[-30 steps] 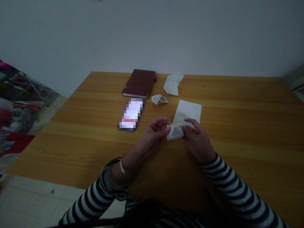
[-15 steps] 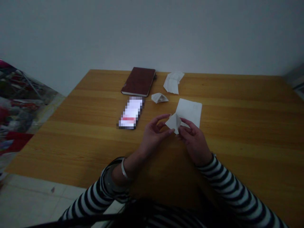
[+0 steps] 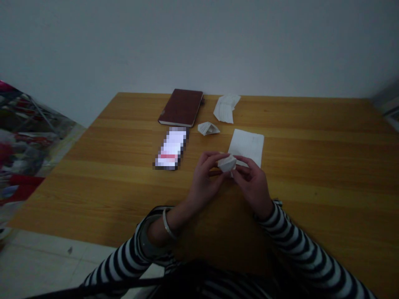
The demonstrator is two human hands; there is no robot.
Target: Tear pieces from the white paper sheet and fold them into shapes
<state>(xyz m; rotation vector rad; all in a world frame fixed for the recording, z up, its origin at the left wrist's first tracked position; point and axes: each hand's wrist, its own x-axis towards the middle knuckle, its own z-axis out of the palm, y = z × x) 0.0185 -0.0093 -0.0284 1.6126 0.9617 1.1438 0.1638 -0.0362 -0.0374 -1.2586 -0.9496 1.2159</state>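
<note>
A small folded white paper piece is pinched between both my hands just above the wooden table. My left hand grips its left side with closed fingers. My right hand grips its right side, fingers curled. A flat white sheet lies on the table just beyond my hands. Both sleeves are striped, and a bangle circles my left wrist.
A phone with a lit screen lies left of my hands. Behind it sit a dark red notebook, a small folded paper shape and a stack of white papers. A colourful heap lies beyond the table's left edge.
The paper piece was held as an upright triangle half a second ago; now it is folded smaller and pressed between both hands, which have drawn closer together.
</note>
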